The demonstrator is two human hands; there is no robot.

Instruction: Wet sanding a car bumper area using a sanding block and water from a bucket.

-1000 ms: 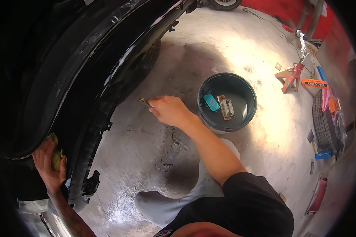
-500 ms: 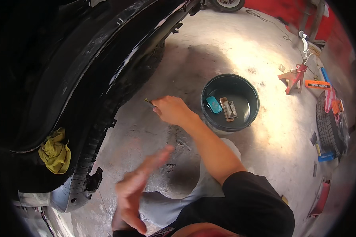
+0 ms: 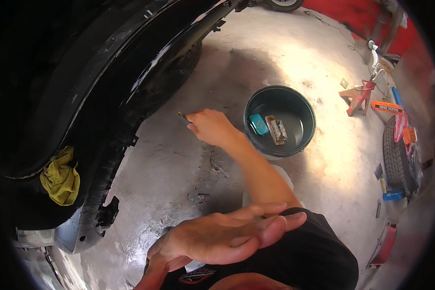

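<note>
My left hand (image 3: 217,232) is raised across my body at the bottom middle, fingers stretched out and holding nothing. My right hand (image 3: 208,125), left of the bucket, grips a small, thin yellowish item (image 3: 181,115), too small to identify. A crumpled yellow cloth (image 3: 62,178) rests by itself on the glossy black car body panel (image 3: 82,82) at the left. Inside the dark bucket (image 3: 309,122) of water are a turquoise block (image 3: 257,123) and a worn rectangular block on a brown backing (image 3: 279,130).
Along the right lie a red jack stand (image 3: 356,99), an orange box (image 3: 386,106), a tire (image 3: 394,154), a blue box (image 3: 393,195) and a red piece (image 3: 385,241). A wheel (image 3: 280,5) and cable (image 3: 316,17) are at the top, over a concrete floor (image 3: 256,38).
My left hand has let go of the yellow cloth on the panel and swung right across my body. My right hand has shifted slightly right and up, still gripping the small item.
</note>
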